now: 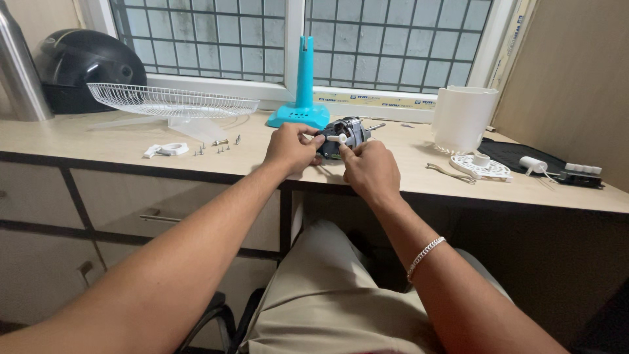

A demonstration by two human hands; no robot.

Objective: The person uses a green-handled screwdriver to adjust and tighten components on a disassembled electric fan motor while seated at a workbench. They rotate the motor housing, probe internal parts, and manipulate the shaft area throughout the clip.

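A small grey fan motor (pixel 350 133) with a metal shaft rests on the wooden counter (pixel 98 147) just in front of me. My left hand (pixel 289 148) grips its left side. My right hand (pixel 369 168) pinches a small white knob (pixel 337 138) at the motor's front. A silver chain bracelet sits on my right wrist. A turquoise fan stand (pixel 303 95) rises right behind the motor.
A white wire fan grille (pixel 171 101) lies at the left, with a white ring part (pixel 166 150) and several loose screws (pixel 219 145) before it. A black helmet (pixel 85 65) and steel bottle stand far left. A white housing (pixel 462 118), white disc, capacitor and black mat sit right.
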